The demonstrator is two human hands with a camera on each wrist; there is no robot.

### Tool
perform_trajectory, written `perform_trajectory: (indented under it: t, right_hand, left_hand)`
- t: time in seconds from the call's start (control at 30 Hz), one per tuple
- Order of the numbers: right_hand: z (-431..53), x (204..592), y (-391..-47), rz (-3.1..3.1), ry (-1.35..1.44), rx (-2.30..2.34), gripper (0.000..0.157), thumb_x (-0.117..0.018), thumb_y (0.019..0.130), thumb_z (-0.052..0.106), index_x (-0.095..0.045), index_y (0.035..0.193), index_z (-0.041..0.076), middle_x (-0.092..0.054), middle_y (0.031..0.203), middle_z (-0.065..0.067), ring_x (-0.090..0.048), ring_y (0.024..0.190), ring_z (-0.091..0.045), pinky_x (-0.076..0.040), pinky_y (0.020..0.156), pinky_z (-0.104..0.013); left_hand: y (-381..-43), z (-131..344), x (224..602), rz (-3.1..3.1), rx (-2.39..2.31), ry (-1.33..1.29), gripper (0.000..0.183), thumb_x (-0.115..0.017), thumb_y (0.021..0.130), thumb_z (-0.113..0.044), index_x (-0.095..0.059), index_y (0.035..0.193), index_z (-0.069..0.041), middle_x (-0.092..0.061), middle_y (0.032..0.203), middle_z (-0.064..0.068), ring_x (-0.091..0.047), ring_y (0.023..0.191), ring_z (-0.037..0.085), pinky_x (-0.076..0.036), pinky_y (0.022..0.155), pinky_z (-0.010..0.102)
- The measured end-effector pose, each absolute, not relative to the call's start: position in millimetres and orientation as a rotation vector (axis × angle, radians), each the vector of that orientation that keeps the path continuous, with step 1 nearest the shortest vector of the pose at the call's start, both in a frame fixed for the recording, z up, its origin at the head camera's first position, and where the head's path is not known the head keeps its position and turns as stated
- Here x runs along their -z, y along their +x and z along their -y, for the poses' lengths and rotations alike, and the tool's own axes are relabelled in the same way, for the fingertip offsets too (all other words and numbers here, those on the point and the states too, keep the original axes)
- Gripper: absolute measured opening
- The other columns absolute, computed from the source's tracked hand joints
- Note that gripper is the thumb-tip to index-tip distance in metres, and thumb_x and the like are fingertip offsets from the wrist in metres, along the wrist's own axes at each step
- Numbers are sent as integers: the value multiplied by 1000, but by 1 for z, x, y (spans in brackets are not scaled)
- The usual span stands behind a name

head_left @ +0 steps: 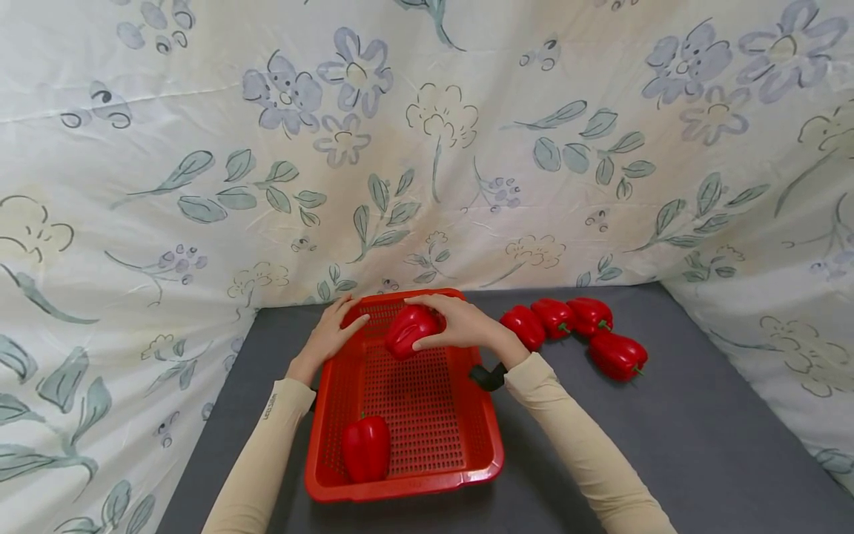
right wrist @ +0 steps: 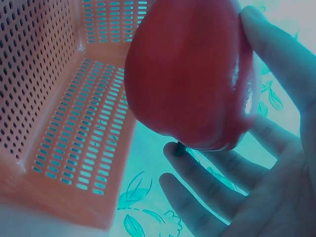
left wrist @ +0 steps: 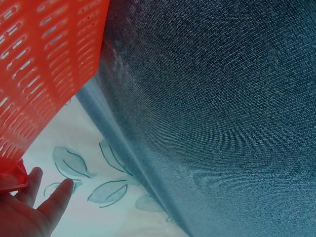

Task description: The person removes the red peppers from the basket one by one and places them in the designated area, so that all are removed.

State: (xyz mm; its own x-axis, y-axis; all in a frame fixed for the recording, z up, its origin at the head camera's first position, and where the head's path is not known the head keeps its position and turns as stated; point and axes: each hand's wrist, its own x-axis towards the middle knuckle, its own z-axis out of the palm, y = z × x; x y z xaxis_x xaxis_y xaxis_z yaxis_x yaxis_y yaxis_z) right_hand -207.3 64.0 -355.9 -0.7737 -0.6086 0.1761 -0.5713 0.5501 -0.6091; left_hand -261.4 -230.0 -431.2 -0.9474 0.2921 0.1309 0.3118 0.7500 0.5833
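Note:
A red bell pepper (head_left: 410, 331) is held by my right hand (head_left: 457, 323) above the far part of a red perforated plastic basket (head_left: 400, 488). In the right wrist view, the thumb and fingers lie around this pepper (right wrist: 187, 74), whose green stem points toward the fingertips. My left hand (head_left: 331, 330) rests at the basket's far left rim, thumb stretched over the inside. The left wrist view shows two of its fingers (left wrist: 57, 200) extended beyond the rim. Another bell pepper (head_left: 366, 449) lies in the basket's near left corner, stem pointing away.
Several red bell peppers (head_left: 617, 356) lie in a cluster on the dark grey tabletop (head_left: 694, 445), right of the basket. Flower-patterned white cloth (head_left: 427, 163) hangs behind the table and along both sides.

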Motion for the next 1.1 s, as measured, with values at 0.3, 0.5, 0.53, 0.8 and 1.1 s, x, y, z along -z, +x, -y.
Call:
perform_trajectory:
  t: [0.3,0.5,0.53,0.8,1.1]
  right_hand:
    - [-81,353,-199,-2737,-935,1115,77,-74,72,49,-42,139,28,-51,127,7,-50,108,-13,-52,78,-30]
    - [-95,350,-195,-2760,-927,1151,77,-75,72,48,-41,139,31,-52,126,8,-51,106,-13,-52,77,-29]
    - [-97,350,-195,-2755,-932,1173,77,-75,72,47,-41,139,30,-52,126,8,-51,105,-13,-52,77,-29]
    - [-119,351,-193,-2749,-927,1273,77,-75,72,47,-40,139,30,-54,124,7,-52,103,-15,-52,79,-40]
    - [-143,354,-189,-2821,-878,1282,77,-75,73,45,-39,140,30,-54,124,4,-52,104,-17,-52,78,-39]
  left_hand:
    - [-261,230,430,2906,997,-518,68,-44,90,-58,-34,145,-17,-17,155,7,-13,141,34,-20,100,69]
    - [-262,230,432,2902,1000,-522,68,-44,91,-57,-33,145,-18,-16,155,6,-13,140,34,-20,101,69]
    - [-262,230,432,2900,1001,-523,68,-44,91,-57,-33,145,-18,-16,155,6,-13,140,34,-20,101,68]
    - [-264,231,432,2899,991,-512,69,-44,90,-58,-33,145,-18,-17,154,7,-14,140,34,-20,100,69]
    - [-263,230,432,2902,996,-507,68,-44,90,-58,-33,145,-19,-17,155,5,-14,140,34,-21,100,69]
